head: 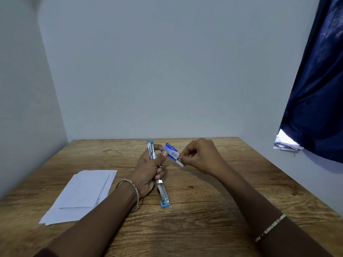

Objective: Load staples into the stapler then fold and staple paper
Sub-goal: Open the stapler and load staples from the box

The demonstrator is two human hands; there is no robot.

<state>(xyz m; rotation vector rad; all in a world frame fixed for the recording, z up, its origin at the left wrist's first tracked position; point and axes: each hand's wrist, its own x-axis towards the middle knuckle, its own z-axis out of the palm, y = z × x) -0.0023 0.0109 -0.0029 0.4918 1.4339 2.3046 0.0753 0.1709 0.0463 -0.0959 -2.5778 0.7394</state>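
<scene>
My left hand (148,171) grips a blue and silver stapler (163,191) that is swung wide open: its top half points away from me, its base points toward me over the table. The same hand's thumb and forefinger pinch a small blue staple box (171,150). My right hand (200,156) pinches the box's white inner tray (180,162), which sticks out of the box's right end. A stack of white paper sheets (81,195) lies flat on the table to the left of my left forearm.
A wooden table (213,210) fills the lower view, set into a corner of pale walls. A dark blue curtain (319,89) hangs at the right, with a bright gap at its lower edge.
</scene>
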